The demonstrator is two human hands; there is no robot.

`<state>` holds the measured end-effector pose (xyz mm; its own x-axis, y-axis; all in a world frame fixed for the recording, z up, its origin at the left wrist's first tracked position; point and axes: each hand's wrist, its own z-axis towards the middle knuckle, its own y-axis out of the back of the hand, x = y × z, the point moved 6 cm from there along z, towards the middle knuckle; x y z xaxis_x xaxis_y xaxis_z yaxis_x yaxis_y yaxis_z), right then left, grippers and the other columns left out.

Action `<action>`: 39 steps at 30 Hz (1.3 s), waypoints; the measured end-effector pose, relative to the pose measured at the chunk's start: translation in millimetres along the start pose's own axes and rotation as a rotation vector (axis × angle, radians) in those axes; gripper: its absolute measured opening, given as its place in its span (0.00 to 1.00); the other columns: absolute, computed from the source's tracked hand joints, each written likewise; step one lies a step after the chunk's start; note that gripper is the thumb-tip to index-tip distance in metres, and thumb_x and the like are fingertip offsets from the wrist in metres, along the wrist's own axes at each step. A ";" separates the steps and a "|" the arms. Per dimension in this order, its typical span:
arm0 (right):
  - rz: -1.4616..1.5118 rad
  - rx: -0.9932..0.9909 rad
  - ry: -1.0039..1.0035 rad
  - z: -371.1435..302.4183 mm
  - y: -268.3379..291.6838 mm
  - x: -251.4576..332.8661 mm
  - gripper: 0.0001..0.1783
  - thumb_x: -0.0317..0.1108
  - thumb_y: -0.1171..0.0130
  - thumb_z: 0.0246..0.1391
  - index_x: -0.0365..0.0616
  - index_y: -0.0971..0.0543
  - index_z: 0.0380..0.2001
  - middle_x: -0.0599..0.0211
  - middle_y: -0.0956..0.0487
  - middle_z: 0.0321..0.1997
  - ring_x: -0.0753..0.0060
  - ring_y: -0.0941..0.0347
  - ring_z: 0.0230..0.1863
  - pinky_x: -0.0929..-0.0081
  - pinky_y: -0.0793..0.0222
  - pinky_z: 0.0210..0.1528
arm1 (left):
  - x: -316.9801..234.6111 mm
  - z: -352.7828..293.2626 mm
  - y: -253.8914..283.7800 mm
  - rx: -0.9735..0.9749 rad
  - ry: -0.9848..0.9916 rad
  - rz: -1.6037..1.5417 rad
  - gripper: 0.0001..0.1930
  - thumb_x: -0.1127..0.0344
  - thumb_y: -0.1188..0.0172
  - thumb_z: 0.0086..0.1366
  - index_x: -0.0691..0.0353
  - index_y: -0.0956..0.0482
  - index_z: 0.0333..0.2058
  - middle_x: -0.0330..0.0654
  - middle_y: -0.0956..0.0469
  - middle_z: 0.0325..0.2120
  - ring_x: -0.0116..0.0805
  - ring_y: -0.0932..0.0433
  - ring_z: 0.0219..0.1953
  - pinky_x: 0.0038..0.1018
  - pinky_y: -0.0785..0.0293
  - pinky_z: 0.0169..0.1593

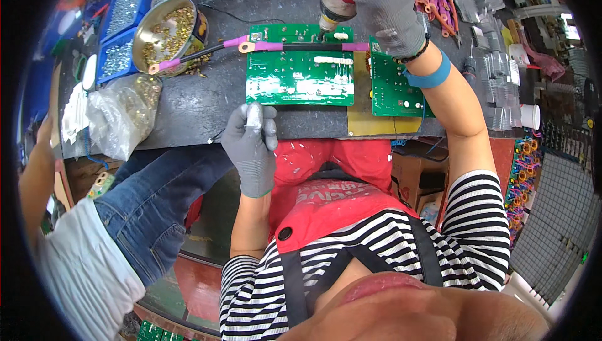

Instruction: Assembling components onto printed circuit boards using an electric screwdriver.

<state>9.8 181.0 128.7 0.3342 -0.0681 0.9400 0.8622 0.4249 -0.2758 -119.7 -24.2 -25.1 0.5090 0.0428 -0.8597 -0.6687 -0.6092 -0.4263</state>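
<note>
My right hand (382, 5), in a grey glove, is closed around a red electric screwdriver (338, 7). Its nose points down at the far edge of a green circuit board (301, 80), where the bit meets the board. Gloved as well, my left hand (252, 153) is at the board's near left edge, fingers curled and one pale fingertip against the edge. A black cable (301, 47) with pink sleeves and ring lugs lies across the board. A second such cable (207, 52) runs left from there to a metal bowl (199, 27) of small brass-coloured parts.
A second green board (395, 90) lies to the right, beside a yellow sheet (382, 125). Blue bins (117, 58) of metal hardware and a clear plastic bag (122, 115) stand left. Pink-sleeved cables (436, 2) and metal blocks (495, 68) lie right. Another person (150, 215) is close at left.
</note>
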 end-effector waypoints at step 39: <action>0.749 0.551 0.041 -68.4 2.9 61.9 0.41 0.62 0.50 0.61 0.33 0.37 0.58 0.47 0.23 0.49 0.60 0.20 0.43 0.66 0.20 0.46 | 20.4 -45.7 -87.3 0.542 0.222 -0.449 0.11 0.69 0.44 0.68 0.69 0.23 0.46 0.49 0.21 0.29 0.20 0.35 0.16 0.14 0.41 0.18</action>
<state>59.0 116.3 172.4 0.7529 0.3700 0.5443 0.1171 0.7385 -0.6640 -26.2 -6.3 7.5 0.8561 0.0000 -0.5169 -0.5147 -0.0918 -0.8524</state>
